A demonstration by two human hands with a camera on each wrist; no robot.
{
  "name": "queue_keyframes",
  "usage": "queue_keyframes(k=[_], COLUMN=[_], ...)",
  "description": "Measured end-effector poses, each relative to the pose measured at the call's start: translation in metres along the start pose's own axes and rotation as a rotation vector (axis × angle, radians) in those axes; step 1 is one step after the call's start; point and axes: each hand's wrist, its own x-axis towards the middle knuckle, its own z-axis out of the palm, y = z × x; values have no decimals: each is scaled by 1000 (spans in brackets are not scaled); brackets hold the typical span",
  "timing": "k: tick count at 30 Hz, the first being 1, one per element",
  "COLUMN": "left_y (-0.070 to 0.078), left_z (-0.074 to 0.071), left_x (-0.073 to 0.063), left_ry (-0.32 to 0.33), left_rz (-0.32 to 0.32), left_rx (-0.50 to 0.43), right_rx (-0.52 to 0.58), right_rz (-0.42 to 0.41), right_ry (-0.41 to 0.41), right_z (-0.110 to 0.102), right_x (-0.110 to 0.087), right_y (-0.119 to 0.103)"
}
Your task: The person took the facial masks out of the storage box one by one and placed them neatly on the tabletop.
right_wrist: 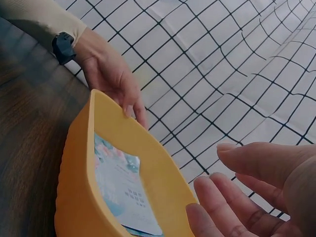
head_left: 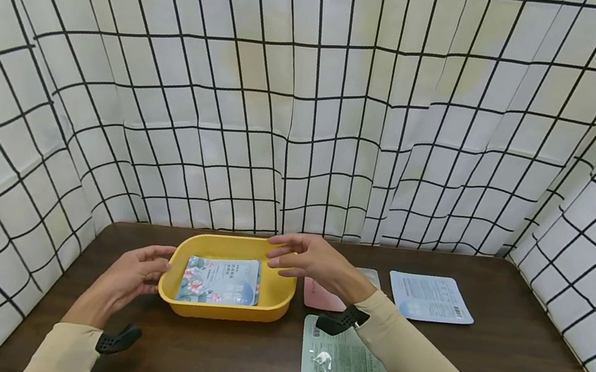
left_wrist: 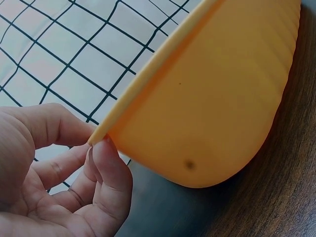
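Note:
A yellow plastic bin (head_left: 227, 316) stands on the table, and a light blue, flower-printed packet (head_left: 224, 281) lies flat inside it. The edge of another packet peeks out from beneath. At the bin's left end my left hand (head_left: 133, 277) pinches the rim between thumb and fingers; the left wrist view shows the rim (left_wrist: 123, 101) caught at the fingertips. Over the bin's right end hovers my right hand (head_left: 314, 262), fingers loosely bent and apart, holding nothing. In the right wrist view its fingertips (right_wrist: 201, 217) overlap the bin's near rim.
To the right of the bin lie a pink packet (head_left: 321, 296), partly hidden by the right forearm, and a pale blue packet (head_left: 430, 298). A green packet (head_left: 342, 360) lies nearer the front. White cloth with black grid lines (head_left: 310, 115) surrounds the dark wooden table (head_left: 207, 363).

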Motion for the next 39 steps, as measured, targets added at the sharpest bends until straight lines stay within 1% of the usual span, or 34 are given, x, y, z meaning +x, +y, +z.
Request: queue_keyframes(k=[8,16,28,37,39], left_y=[-1,2,-1,-2,-2], left_z=[1,1,2,1,1], left_x=[0,-1,0,1,1], left_ry=[0,5,11,17,19], left_rz=[16,24,23,26,23], left_rx=[-11,-17,-12,-6,-4], right_rx=[-29,16,36,1,10], right_rz=[5,24,44,90,97], right_ry=[-11,-25,0,80,92], right_z=[1,5,16,29,31], right_x=[12,23,37,48,51], right_y=[3,2,7,9,9])
